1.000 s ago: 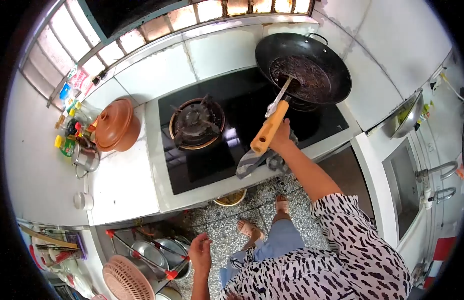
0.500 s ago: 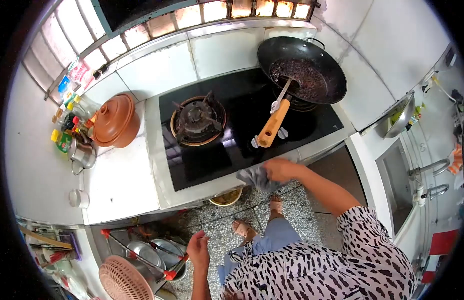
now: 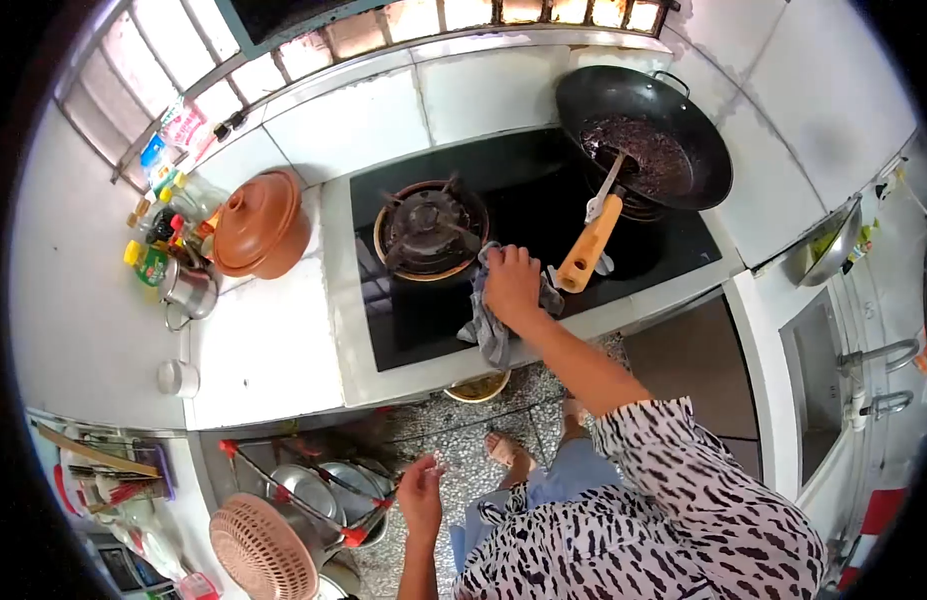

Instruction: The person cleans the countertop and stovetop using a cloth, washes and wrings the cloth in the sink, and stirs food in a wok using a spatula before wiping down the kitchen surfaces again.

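My right hand is closed on a grey cloth and presses it onto the black glass stove top. The cloth is bunched up, with part of it hanging toward the front edge. Just behind it is the left burner. To the right of the hand, the wooden handle of a black wok points forward. The wok holds dark residue and a utensil leans in it. My left hand hangs low above the floor, fingers loosely bent and apart, holding nothing I can make out.
A brown clay pot, a metal cup and several bottles stand on the left counter. Below are a pink basket and a rack with metal lids. A bowl sits under the counter edge. A sink is at right.
My right hand has carried the cloth from in front of the counter edge up onto the stove, beside the left burner. The camera view has shifted slightly left.
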`<state>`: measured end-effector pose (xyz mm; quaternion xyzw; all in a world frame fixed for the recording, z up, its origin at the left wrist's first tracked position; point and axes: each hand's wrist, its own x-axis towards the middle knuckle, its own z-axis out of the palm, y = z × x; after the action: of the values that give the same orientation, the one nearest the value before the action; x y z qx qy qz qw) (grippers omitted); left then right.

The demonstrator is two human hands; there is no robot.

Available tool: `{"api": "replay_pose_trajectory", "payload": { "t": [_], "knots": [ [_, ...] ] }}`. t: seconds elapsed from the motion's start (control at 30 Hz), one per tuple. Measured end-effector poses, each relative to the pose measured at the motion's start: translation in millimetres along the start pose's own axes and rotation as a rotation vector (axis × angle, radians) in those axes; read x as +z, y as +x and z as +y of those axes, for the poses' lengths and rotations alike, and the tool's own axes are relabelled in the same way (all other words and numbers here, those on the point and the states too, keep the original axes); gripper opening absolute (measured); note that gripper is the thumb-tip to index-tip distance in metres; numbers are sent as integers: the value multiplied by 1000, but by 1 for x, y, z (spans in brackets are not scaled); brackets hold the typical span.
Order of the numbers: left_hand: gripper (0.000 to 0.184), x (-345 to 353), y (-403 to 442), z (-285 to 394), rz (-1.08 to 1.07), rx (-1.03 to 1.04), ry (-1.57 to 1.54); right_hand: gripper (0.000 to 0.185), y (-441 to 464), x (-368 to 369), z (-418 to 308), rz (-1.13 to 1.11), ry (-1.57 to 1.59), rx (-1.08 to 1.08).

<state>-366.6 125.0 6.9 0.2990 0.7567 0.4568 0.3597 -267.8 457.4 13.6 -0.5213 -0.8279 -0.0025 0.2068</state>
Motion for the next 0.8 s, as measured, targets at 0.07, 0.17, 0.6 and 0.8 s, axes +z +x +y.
{"api": "replay_pose_trajectory", "payload": {
  "t": [0.07,0.17,0.6,0.8],
  "knots": [
    [17,2,-3,-7,29,-27,-177,23,-17,8,-17,41,13,-84],
    [17,14,4,22,-13,1,-122,19,-59,-11,-21,-105,149,-273],
    [20,37,10,38,-79,21,-111,18,17,26,135,355,281,62],
    [19,33,1,26,-58,-25,-163,20,20,-20,110,233,461,206]
  ]
}}
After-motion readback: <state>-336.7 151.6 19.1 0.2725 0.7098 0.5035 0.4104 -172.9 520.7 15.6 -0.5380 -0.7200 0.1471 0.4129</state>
